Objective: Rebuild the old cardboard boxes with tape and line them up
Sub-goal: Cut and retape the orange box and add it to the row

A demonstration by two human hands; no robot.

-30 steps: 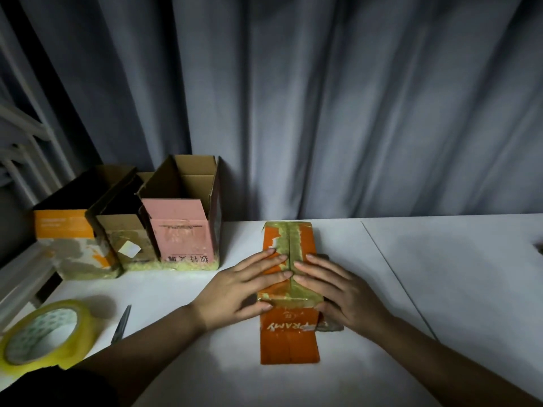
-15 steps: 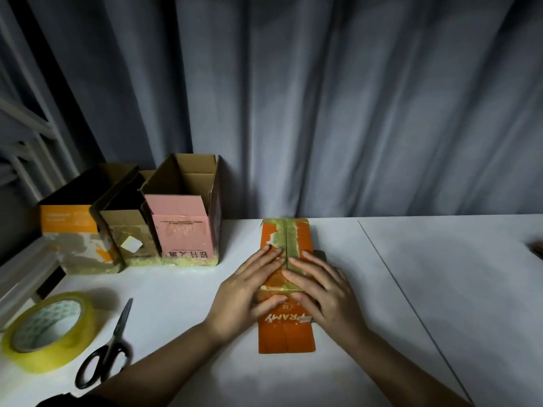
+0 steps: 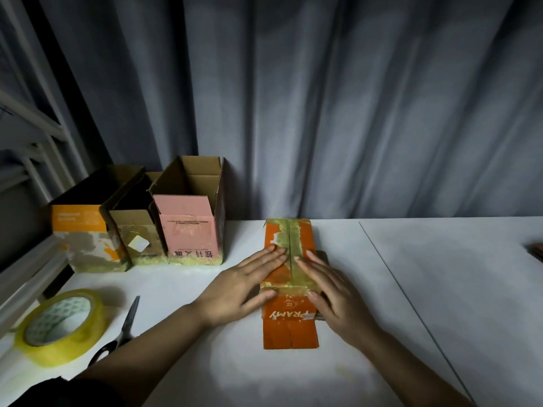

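From the head camera, we press our left hand [image 3: 245, 284] and right hand [image 3: 333, 289], fingers spread flat, on the orange box [image 3: 289, 324] mid-table; they have slid apart off the tape [image 3: 289, 242], which seems smoothed. Three boxes [image 3: 188, 224] wait lined up at left.

Over the last second the two hands drew apart on the orange box [image 3: 289, 283]: the fingertips that had met over its taped centre seam separated, leaving the seam bare between them. The left hand [image 3: 244, 286] lay flat on the box's left half and the right hand [image 3: 332, 292] flat on its right half. The camera's view dropped and shifted, so the scissors [image 3: 119, 333] beside the tape roll [image 3: 63, 324] came more fully into sight.
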